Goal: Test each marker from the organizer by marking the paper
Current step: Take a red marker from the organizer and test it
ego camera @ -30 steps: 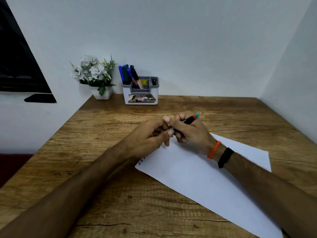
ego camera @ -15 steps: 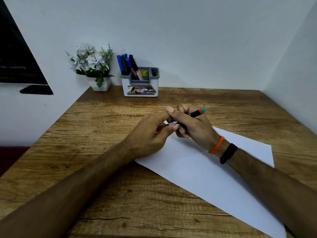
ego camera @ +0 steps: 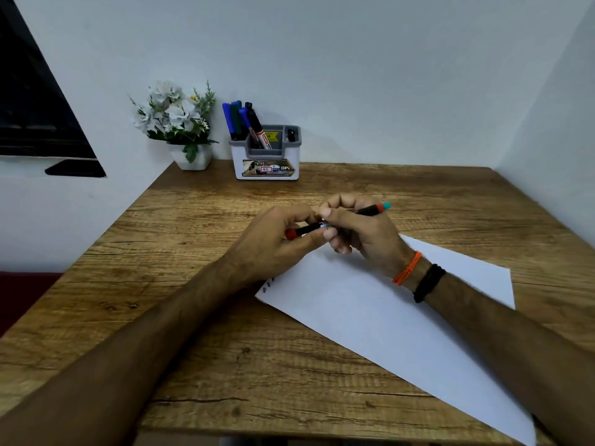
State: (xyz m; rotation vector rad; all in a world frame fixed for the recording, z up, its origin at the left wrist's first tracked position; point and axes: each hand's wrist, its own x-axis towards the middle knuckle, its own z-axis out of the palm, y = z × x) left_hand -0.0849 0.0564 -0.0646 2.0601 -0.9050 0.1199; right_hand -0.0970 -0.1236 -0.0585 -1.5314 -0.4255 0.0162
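Pale walls meet at the far corner, and below them we have the wooden surface [ego camera: 199,317] with our organizer [ego camera: 265,162] at its far edge, just beside a small potted flower [ego camera: 180,123].

From the head view, we've got both hands together over the middle of the surface. A second ago the marker [ego camera: 367,210] was mostly buried in our fists; now a red end shows at our left hand [ego camera: 277,243] and the black barrel runs up through our right hand [ego camera: 360,230] to a teal tip. We judge the cap is being seated or pulled, so this marker is between test and return. Left fingers [ego camera: 328,234] pinch tight on the red end, and the right ones wrap closed around the barrel.

Count with us: one marker in hand, about four upright in the organizer's left compartment, one paper [ego camera: 386,317] lying askew toward the near right corner, and a few small marks [ego camera: 267,286] at its left corner. Two bands [ego camera: 418,278] circle the right wrist.
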